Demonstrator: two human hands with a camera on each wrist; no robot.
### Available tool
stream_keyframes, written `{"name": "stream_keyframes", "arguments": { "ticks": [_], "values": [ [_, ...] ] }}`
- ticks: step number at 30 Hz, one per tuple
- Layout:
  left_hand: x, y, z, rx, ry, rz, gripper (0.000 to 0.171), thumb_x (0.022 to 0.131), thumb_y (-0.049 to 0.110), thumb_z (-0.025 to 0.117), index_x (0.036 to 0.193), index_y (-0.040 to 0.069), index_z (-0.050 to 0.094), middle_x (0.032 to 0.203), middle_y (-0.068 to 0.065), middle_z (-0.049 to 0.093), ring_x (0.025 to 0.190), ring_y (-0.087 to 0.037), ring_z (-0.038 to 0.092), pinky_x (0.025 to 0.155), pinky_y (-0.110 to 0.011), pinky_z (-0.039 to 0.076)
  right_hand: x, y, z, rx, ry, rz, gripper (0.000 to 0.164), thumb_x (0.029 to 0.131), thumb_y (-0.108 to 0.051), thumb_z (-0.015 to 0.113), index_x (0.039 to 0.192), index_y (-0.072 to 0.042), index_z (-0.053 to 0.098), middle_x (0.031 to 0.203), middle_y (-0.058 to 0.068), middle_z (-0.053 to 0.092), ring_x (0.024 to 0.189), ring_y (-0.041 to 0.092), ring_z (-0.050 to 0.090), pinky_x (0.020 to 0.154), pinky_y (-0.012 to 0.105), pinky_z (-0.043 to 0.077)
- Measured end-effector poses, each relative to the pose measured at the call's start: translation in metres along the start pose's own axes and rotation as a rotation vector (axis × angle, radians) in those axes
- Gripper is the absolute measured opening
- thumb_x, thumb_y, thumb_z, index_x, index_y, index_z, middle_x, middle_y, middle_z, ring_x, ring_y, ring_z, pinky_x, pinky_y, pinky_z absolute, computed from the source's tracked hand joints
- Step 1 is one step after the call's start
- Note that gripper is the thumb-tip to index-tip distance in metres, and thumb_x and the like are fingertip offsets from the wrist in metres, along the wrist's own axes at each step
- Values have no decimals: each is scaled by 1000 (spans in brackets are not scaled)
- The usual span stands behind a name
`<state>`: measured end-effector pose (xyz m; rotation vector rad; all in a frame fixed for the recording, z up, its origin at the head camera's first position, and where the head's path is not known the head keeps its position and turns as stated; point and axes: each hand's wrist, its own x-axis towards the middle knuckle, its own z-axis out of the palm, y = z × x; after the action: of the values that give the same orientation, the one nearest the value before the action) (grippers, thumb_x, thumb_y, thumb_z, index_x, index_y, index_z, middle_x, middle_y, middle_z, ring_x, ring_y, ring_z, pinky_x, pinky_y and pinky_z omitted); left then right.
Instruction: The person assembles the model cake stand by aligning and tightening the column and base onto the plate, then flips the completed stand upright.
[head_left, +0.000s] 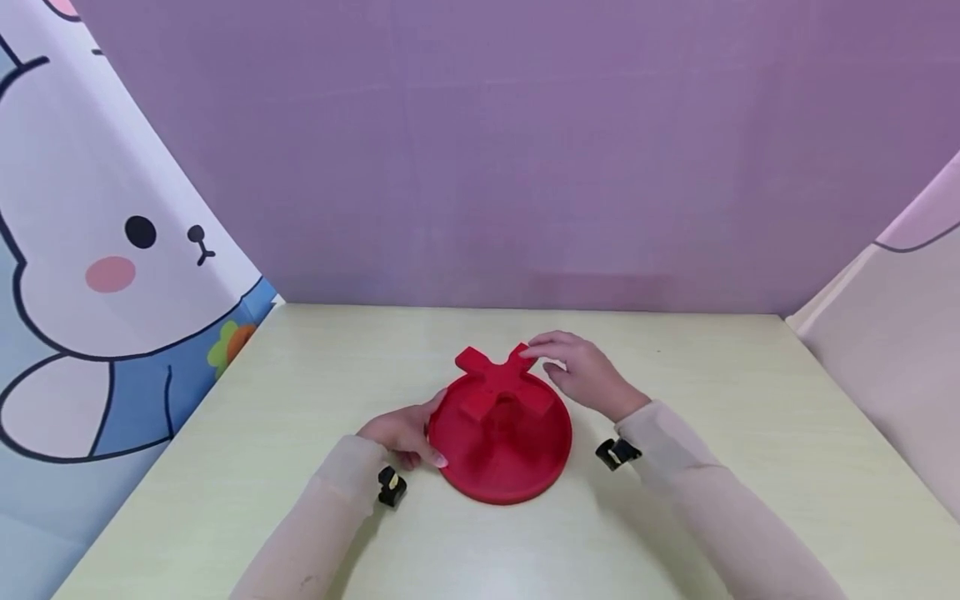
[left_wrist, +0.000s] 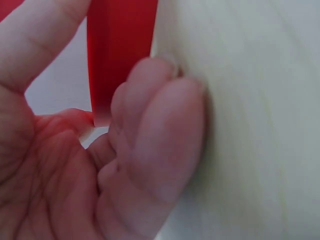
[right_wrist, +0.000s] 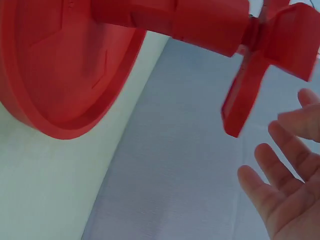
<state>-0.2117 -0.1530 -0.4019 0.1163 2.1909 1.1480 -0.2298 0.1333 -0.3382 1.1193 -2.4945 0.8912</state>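
A red stand (head_left: 504, 490) has a round, rimmed base, a thick upright column (right_wrist: 200, 20) and a four-armed cross top (head_left: 498, 379). The base sits on the table. My left hand (head_left: 405, 429) holds the base at its left edge, thumb over the rim and the other fingers curled beside it. In the left wrist view those curled fingers (left_wrist: 165, 135) rest against the tabletop by the red base wall (left_wrist: 120, 45). My right hand (head_left: 581, 371) is at the far right arm of the cross, fingers loosely spread. The right wrist view shows a gap between its fingertips (right_wrist: 250, 175) and the cross.
The pale wooden table (head_left: 750, 467) runs back to a purple cloth wall (head_left: 525, 167). A cartoon-printed sheet (head_left: 112, 333) borders the left side, and another pale sheet (head_left: 900, 333) the right. Small black devices (head_left: 618, 452) are strapped at both wrists.
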Motion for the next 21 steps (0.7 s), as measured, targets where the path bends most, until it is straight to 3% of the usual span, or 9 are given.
{"name": "stream_keyframes", "arguments": {
  "ticks": [6,14,21],
  "values": [
    [-1,1,-1,10,7,-4,113,67,13,85,154,28,15,114,-8,51,56,-19,47,51,-26,43,9,3,3,62,-132,27,36,82,11,65,114,-4,70,121,17,59,115,34,52,83,43,53],
    [-4,1,-1,-25,15,-12,112,67,11,85,155,27,16,113,-8,51,53,-18,43,49,-25,40,18,-2,2,84,-228,14,35,84,11,63,112,-6,72,128,20,56,127,41,42,87,45,51],
    [-3,2,-1,-4,-11,6,112,67,13,85,154,27,15,111,-8,52,55,-18,47,51,-25,42,23,-5,5,125,-326,78,35,88,10,58,112,-10,73,130,17,57,133,40,36,87,42,51]
  ]
}}
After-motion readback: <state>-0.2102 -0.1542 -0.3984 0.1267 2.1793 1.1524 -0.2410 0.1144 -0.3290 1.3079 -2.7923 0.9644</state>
